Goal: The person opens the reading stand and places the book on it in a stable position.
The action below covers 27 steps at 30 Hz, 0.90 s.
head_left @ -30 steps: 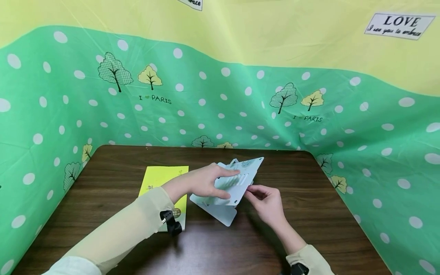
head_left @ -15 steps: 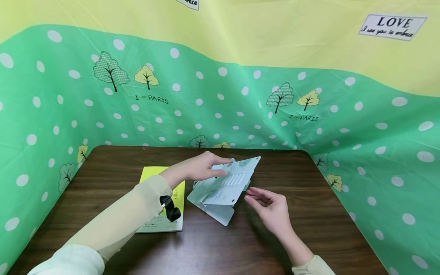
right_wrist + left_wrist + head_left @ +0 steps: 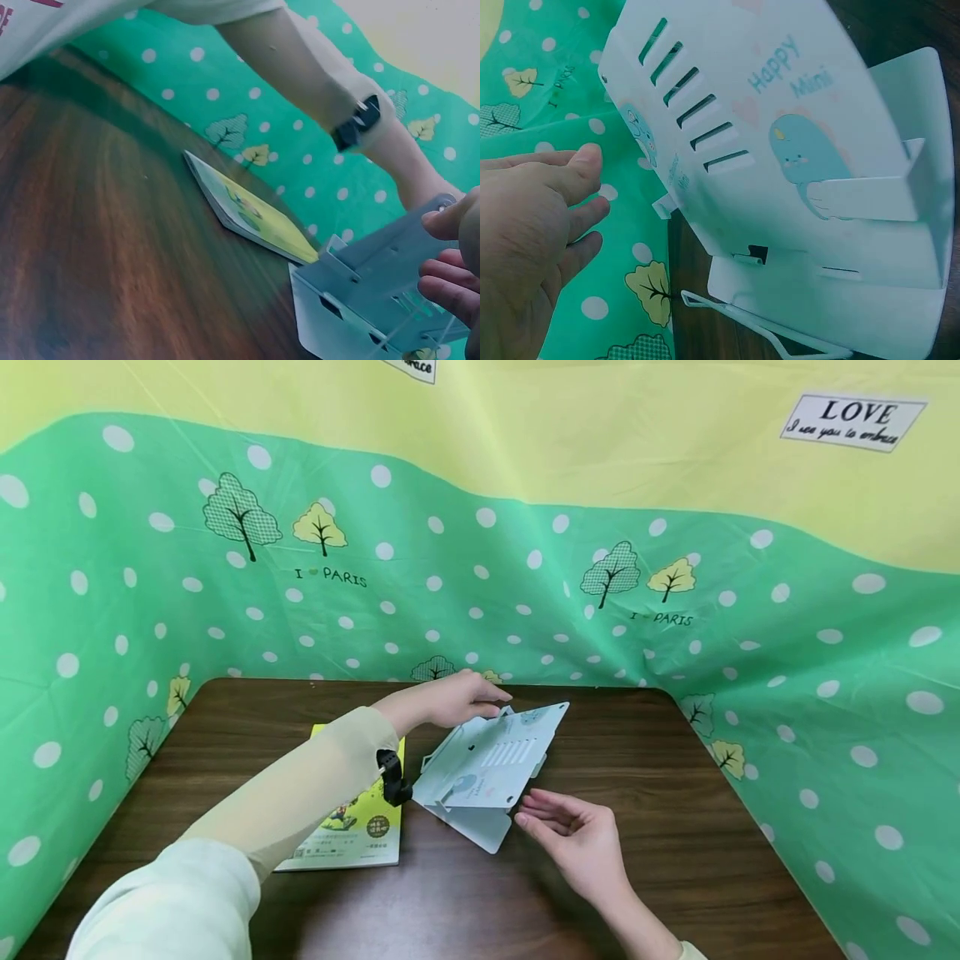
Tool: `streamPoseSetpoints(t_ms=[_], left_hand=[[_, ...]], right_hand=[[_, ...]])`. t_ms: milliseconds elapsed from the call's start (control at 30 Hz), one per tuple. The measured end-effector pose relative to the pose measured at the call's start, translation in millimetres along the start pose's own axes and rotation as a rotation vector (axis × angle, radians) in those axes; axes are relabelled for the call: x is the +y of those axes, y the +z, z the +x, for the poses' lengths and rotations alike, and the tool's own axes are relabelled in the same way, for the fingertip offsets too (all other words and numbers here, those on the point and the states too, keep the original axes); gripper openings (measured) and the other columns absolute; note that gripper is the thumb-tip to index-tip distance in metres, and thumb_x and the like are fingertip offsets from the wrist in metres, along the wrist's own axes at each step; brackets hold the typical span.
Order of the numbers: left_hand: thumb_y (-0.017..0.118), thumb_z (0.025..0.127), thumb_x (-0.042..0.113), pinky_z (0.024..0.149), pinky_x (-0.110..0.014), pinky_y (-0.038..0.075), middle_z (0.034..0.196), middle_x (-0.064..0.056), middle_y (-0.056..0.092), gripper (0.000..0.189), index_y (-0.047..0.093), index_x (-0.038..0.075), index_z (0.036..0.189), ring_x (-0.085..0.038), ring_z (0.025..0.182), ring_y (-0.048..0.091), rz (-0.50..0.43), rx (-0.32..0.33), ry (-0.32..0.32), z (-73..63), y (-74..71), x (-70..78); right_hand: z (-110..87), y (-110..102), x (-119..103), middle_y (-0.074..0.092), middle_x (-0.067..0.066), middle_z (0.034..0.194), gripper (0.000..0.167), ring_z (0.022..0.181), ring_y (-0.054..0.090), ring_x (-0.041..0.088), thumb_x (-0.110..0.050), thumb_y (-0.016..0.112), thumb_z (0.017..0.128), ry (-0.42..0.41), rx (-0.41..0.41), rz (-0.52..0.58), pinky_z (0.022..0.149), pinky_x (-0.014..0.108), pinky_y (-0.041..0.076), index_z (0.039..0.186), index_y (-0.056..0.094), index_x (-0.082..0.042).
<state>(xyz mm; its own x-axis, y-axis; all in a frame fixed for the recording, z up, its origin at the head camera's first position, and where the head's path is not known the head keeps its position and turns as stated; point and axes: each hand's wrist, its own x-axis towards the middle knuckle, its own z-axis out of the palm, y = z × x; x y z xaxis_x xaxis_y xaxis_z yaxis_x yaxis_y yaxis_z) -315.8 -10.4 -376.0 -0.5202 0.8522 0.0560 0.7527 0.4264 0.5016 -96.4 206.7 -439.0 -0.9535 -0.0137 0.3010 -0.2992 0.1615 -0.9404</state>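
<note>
Brown table (image 3: 712, 835); sleeve (image 3: 292, 785) part-hides book (image 3: 367, 831); unclear if right hand (image 3: 577, 839) touches stand (image 3: 495, 764).

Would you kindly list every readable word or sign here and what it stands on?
"LOVE I see you to embrace": white label on the backdrop.
"race" (cut off): second label, top edge.
"I PARIS", twice, small mark between words: backdrop.
"Happy Mini": stand.
Too small or blurred: print on book, other stand lettering.
Cut off: letters on pale garment.
</note>
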Motion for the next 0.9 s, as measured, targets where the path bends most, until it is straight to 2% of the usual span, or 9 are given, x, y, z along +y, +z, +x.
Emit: streamPoseSetpoints(t_ms=[167, 333, 400, 467, 600, 733, 900], left_hand=[[0.060, 0.110, 0.016, 0.108, -0.029, 0.048, 0.149, -0.012, 0.060, 0.043, 0.056, 0.003, 0.151, -0.022, 0.135, 0.059, -0.062, -0.033, -0.021, 19.6, 5.1, -4.1], [0.057, 0.112, 0.017, 0.106, -0.026, 0.048, 0.148, -0.009, 0.062, 0.040, 0.059, 0.004, 0.149, -0.017, 0.135, 0.059, -0.057, -0.005, -0.020, 34.3, 12.1, -3.2], [0.055, 0.112, 0.018, 0.104, -0.025, 0.049, 0.146, -0.007, 0.063, 0.039, 0.060, 0.005, 0.149, -0.016, 0.132, 0.060, -0.062, 0.007, -0.026, 39.3, 15.4, -1.3], [0.054, 0.113, 0.020, 0.097, -0.024, 0.051, 0.145, -0.007, 0.064, 0.039, 0.060, 0.006, 0.149, -0.017, 0.121, 0.067, -0.075, 0.013, -0.031, 44.6, 19.8, 0.2], [0.052, 0.114, 0.020, 0.089, -0.025, 0.050, 0.146, -0.009, 0.064, 0.040, 0.059, 0.004, 0.150, -0.018, 0.107, 0.069, -0.074, 0.007, -0.018, 57.7, 28.8, 2.2], [0.052, 0.113, 0.020, 0.097, -0.026, 0.046, 0.143, -0.004, 0.066, 0.038, 0.062, 0.007, 0.148, -0.012, 0.112, 0.064, -0.005, 0.011, -0.015, 68.0, 34.6, 2.6], [0.053, 0.113, 0.019, 0.092, -0.024, 0.046, 0.133, 0.001, 0.072, 0.035, 0.066, 0.010, 0.145, -0.009, 0.098, 0.064, -0.009, 0.006, -0.021, 73.5, 39.0, 4.2]], right_hand=[[-6.9, 11, -3, 0.077, 0.025, 0.102, 0.033, 0.091, 0.079, 0.030, 0.006, 0.089, 0.081, 0.011, -0.012, 0.031, 0.079, 0.039, 0.062, 0.113, 0.077, 0.008], [-10.9, 19, -6, 0.078, 0.019, 0.098, 0.030, 0.090, 0.079, 0.029, 0.003, 0.090, 0.081, 0.039, 0.015, 0.024, 0.078, 0.037, 0.063, 0.109, 0.079, 0.005], [-11.5, 22, -8, 0.079, 0.016, 0.096, 0.027, 0.088, 0.079, 0.028, 0.002, 0.090, 0.082, 0.043, 0.029, 0.019, 0.077, 0.036, 0.063, 0.107, 0.080, 0.004], [-11.5, 24, -9, 0.079, 0.014, 0.094, 0.022, 0.087, 0.079, 0.026, 0.000, 0.090, 0.083, 0.038, 0.045, 0.007, 0.077, 0.036, 0.063, 0.104, 0.081, 0.002], [-10.3, 26, -10, 0.080, 0.010, 0.089, 0.013, 0.081, 0.079, 0.021, -0.003, 0.088, 0.086, -0.003, 0.076, -0.033, 0.073, 0.032, 0.063, 0.098, 0.083, -0.002], [-8.6, 27, -11, 0.079, 0.011, 0.087, 0.009, 0.077, 0.078, 0.017, -0.002, 0.087, 0.087, -0.050, 0.092, -0.057, 0.070, 0.029, 0.063, 0.095, 0.084, -0.004], [-8.1, 28, -12, 0.079, 0.007, 0.085, 0.008, 0.073, 0.077, 0.016, -0.002, 0.088, 0.086, -0.083, 0.104, -0.085, 0.066, 0.027, 0.062, 0.092, 0.084, -0.008]])
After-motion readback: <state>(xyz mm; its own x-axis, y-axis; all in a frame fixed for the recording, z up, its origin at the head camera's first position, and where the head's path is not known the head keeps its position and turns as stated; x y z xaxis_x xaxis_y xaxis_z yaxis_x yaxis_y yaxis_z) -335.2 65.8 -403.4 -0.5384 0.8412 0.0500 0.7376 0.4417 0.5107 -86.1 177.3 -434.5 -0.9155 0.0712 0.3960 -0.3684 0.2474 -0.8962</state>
